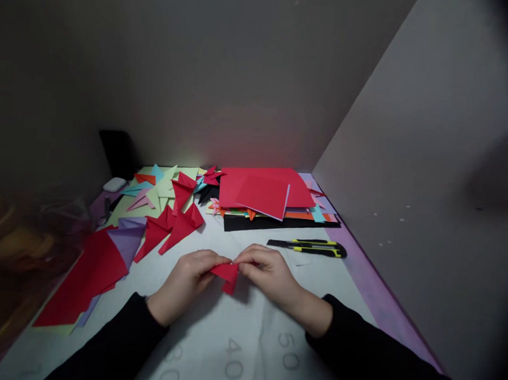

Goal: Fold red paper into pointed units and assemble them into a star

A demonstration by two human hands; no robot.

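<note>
Between my two hands, a small folded piece of red paper (230,278) is held just above the white mat. My left hand (191,273) pinches its left side between thumb and fingers. On the other side, my right hand (270,271) is closed with thumb and forefinger on its upper right edge. Part of the paper hangs down below the fingertips. Beyond my left hand lie several folded red paper pieces (183,228), pointed in shape. A yellow and black utility knife (308,247) rests on the mat beyond my right hand.
Red sheets (254,190) are stacked at the back over other coloured paper. More red sheets (87,277) lie at the left. Small folded shapes in several colours cover a pale green sheet (186,175). Numbers mark the white mat (261,351). Walls stand behind and at the right.
</note>
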